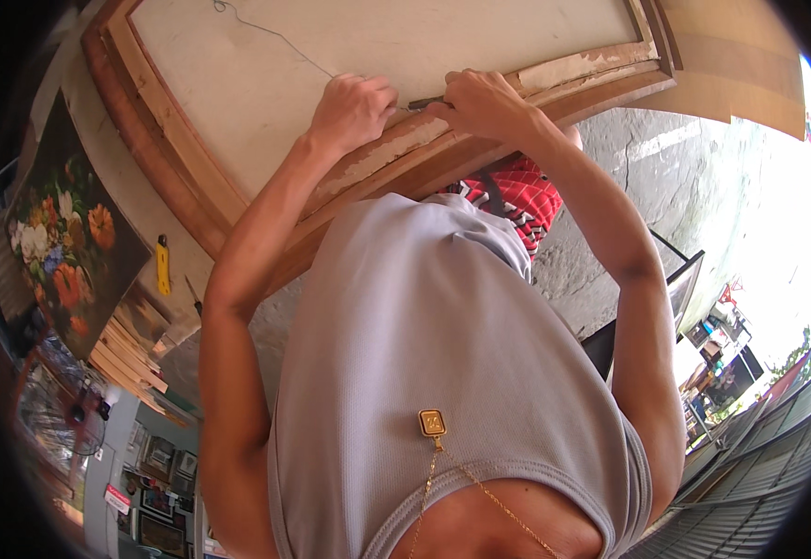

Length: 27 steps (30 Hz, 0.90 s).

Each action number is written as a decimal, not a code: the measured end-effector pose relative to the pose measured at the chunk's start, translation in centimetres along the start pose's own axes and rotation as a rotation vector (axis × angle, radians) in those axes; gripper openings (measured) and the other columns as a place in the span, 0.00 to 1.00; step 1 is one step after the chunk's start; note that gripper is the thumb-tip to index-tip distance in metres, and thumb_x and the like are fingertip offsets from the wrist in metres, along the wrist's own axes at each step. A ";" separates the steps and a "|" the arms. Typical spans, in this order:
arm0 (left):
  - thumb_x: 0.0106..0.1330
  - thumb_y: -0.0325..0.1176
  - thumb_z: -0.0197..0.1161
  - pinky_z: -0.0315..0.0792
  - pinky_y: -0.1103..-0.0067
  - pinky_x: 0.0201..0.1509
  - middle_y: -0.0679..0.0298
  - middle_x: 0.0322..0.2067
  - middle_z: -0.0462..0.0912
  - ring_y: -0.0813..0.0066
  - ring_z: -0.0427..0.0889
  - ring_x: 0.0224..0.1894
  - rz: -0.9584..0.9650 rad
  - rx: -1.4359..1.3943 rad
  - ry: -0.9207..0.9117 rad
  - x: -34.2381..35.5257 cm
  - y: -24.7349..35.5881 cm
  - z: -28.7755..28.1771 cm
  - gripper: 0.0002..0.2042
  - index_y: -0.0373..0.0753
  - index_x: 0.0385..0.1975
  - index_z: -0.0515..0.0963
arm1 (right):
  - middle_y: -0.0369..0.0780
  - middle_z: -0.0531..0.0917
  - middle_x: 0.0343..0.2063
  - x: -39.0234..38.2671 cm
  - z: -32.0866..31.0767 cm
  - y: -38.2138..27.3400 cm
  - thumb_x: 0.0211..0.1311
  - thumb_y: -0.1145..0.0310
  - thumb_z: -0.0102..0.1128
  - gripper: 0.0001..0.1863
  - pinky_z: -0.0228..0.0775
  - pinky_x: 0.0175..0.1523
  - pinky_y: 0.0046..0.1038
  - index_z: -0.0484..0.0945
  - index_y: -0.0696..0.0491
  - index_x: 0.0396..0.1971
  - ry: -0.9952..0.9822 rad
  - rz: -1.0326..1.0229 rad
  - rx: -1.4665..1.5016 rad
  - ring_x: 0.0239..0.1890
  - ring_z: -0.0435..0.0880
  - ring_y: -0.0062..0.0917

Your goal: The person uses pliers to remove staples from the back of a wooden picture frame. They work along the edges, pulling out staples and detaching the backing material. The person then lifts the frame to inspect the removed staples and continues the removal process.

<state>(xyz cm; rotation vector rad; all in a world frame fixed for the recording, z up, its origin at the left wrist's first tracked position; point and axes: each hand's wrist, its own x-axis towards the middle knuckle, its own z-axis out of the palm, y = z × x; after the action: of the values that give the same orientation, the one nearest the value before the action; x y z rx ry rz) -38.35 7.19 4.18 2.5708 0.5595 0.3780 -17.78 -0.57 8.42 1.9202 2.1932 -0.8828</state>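
Observation:
A large wooden picture frame (158, 172) lies back side up, with a pale backing panel (405, 42) inside its rails. Over its near rail, my left hand (353, 110) is closed, pinching a thin grey wire (280, 35) that runs up across the panel in a loose curl. Close beside it, my right hand (485, 104) is wrapped round a small dark tool (424, 102), whose narrow metal tip points toward the left hand. The fingers hide most of this tool, so its kind is unclear. Between the two hands a short gap shows above the rail.
A yellow utility knife (163, 265) and a thin pointed tool (194, 294) lie left of the frame. A flower painting (70, 238) and wooden strips (126, 359) are farther left. Brown board (741, 65) extends at the right. A dark-edged frame (685, 279) leans below.

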 end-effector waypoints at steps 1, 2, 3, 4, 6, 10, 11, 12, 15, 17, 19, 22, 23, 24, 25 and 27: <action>0.51 0.30 0.64 0.69 0.70 0.32 0.65 0.22 0.76 0.63 0.77 0.26 -0.001 -0.007 0.007 -0.1 -0.1 0.1 0.04 0.40 0.21 0.77 | 0.47 0.79 0.26 0.3 0.0 0.1 0.60 0.55 0.54 0.23 0.70 0.41 0.39 0.80 0.62 0.19 0.006 -0.036 -0.027 0.32 0.79 0.41; 0.51 0.30 0.64 0.69 0.70 0.32 0.65 0.22 0.75 0.64 0.77 0.26 -0.003 -0.015 0.014 -0.2 -0.1 0.2 0.04 0.40 0.21 0.77 | 0.46 0.78 0.26 0.5 0.2 0.3 0.60 0.55 0.54 0.23 0.70 0.42 0.38 0.80 0.61 0.18 0.011 -0.072 -0.054 0.33 0.79 0.40; 0.51 0.31 0.64 0.69 0.70 0.32 0.65 0.22 0.75 0.64 0.77 0.26 -0.001 -0.019 0.014 -0.2 -0.2 0.3 0.04 0.40 0.21 0.77 | 0.46 0.78 0.26 0.7 0.4 0.5 0.60 0.55 0.55 0.23 0.70 0.42 0.38 0.79 0.61 0.17 0.015 -0.109 -0.081 0.34 0.79 0.39; 0.51 0.31 0.64 0.69 0.70 0.32 0.65 0.22 0.75 0.64 0.77 0.26 0.001 -0.022 0.014 -0.2 -0.2 0.3 0.04 0.40 0.21 0.77 | 0.45 0.78 0.26 0.9 0.4 0.6 0.60 0.55 0.55 0.23 0.70 0.42 0.37 0.79 0.61 0.16 0.016 -0.137 -0.088 0.35 0.78 0.38; 0.50 0.31 0.65 0.69 0.70 0.32 0.65 0.22 0.76 0.64 0.77 0.26 0.000 -0.032 0.014 -0.2 -0.2 0.2 0.04 0.40 0.20 0.77 | 0.42 0.77 0.25 1.3 0.4 0.9 0.60 0.55 0.55 0.23 0.70 0.41 0.36 0.79 0.59 0.15 0.016 -0.195 -0.102 0.36 0.77 0.36; 0.50 0.31 0.65 0.69 0.70 0.32 0.66 0.22 0.76 0.64 0.76 0.26 0.008 -0.045 0.016 -0.2 -0.4 0.1 0.04 0.41 0.20 0.77 | 0.44 0.80 0.28 3.4 0.0 2.2 0.55 0.51 0.57 0.22 0.73 0.42 0.36 0.79 0.58 0.25 -0.103 -0.302 -0.109 0.34 0.80 0.37; 0.50 0.31 0.65 0.69 0.71 0.32 0.67 0.23 0.76 0.64 0.76 0.25 0.016 -0.047 0.018 -0.2 -0.5 0.1 0.04 0.41 0.20 0.77 | 0.44 0.80 0.27 4.1 -0.2 2.5 0.55 0.50 0.57 0.22 0.73 0.42 0.36 0.78 0.58 0.25 -0.132 -0.319 -0.108 0.34 0.80 0.37; 0.50 0.31 0.65 0.69 0.71 0.32 0.67 0.23 0.76 0.64 0.76 0.25 0.018 -0.048 0.023 -0.1 -0.5 0.2 0.04 0.41 0.20 0.77 | 0.43 0.79 0.27 4.7 -0.5 2.7 0.54 0.50 0.58 0.22 0.73 0.41 0.35 0.78 0.58 0.26 -0.160 -0.337 -0.107 0.33 0.80 0.37; 0.50 0.31 0.66 0.70 0.71 0.32 0.67 0.23 0.76 0.64 0.76 0.25 0.018 -0.054 0.025 -0.2 -0.6 0.3 0.04 0.41 0.20 0.77 | 0.42 0.79 0.26 6.5 -1.2 2.9 0.53 0.50 0.59 0.22 0.72 0.41 0.36 0.77 0.57 0.27 -0.235 -0.425 -0.148 0.33 0.80 0.37; 0.49 0.31 0.66 0.70 0.71 0.32 0.67 0.24 0.76 0.64 0.76 0.25 0.015 -0.063 0.010 -0.2 -0.8 0.6 0.04 0.41 0.20 0.77 | 0.36 0.75 0.24 7.4 -1.4 2.9 0.52 0.51 0.60 0.20 0.70 0.36 0.34 0.78 0.55 0.17 -0.207 -0.519 -0.181 0.34 0.76 0.30; 0.49 0.31 0.66 0.70 0.71 0.32 0.67 0.24 0.76 0.65 0.76 0.25 0.034 -0.085 0.026 -0.2 -0.9 0.7 0.05 0.41 0.20 0.76 | 0.34 0.73 0.22 8.2 -1.6 3.0 0.51 0.51 0.62 0.21 0.70 0.34 0.33 0.79 0.54 0.11 -0.207 -0.590 -0.202 0.34 0.74 0.26; 0.50 0.31 0.65 0.70 0.71 0.32 0.67 0.23 0.75 0.65 0.76 0.26 0.037 -0.088 0.016 -0.5 -1.2 0.8 0.06 0.41 0.19 0.75 | 0.33 0.72 0.22 9.3 -2.1 2.6 0.50 0.51 0.63 0.22 0.69 0.33 0.33 0.78 0.54 0.11 -0.261 -0.678 -0.229 0.35 0.74 0.25; 0.50 0.31 0.65 0.70 0.71 0.32 0.67 0.23 0.75 0.66 0.76 0.26 0.037 -0.086 0.008 -0.5 -1.2 1.0 0.06 0.41 0.18 0.74 | 0.33 0.72 0.22 9.5 -2.7 2.2 0.50 0.50 0.63 0.22 0.70 0.32 0.33 0.78 0.54 0.11 -0.290 -0.710 -0.249 0.35 0.74 0.25; 0.50 0.31 0.65 0.70 0.71 0.32 0.67 0.23 0.75 0.66 0.76 0.27 0.032 -0.096 0.014 -0.5 -1.3 1.0 0.06 0.41 0.18 0.74 | 0.33 0.72 0.22 9.8 -3.0 2.0 0.49 0.50 0.63 0.22 0.70 0.32 0.32 0.77 0.54 0.11 -0.319 -0.742 -0.269 0.35 0.74 0.25; 0.50 0.31 0.65 0.70 0.71 0.32 0.67 0.23 0.74 0.67 0.76 0.27 0.027 -0.106 0.021 -0.6 -1.3 1.0 0.07 0.41 0.18 0.73 | 0.33 0.72 0.23 10.1 -2.9 1.9 0.50 0.49 0.63 0.23 0.70 0.32 0.32 0.77 0.54 0.10 -0.328 -0.763 -0.288 0.36 0.74 0.25; 0.51 0.31 0.64 0.70 0.72 0.33 0.67 0.22 0.74 0.67 0.76 0.27 0.020 -0.129 0.044 -0.6 -1.3 1.1 0.07 0.41 0.17 0.73 | 0.33 0.73 0.24 10.6 -2.6 2.0 0.50 0.48 0.62 0.23 0.70 0.33 0.32 0.77 0.53 0.10 -0.346 -0.804 -0.326 0.36 0.75 0.25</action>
<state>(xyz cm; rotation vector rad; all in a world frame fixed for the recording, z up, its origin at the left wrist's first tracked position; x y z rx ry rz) -38.93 7.48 2.45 2.4507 0.5079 0.4627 -17.30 10.09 5.27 0.6549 2.6546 -0.7734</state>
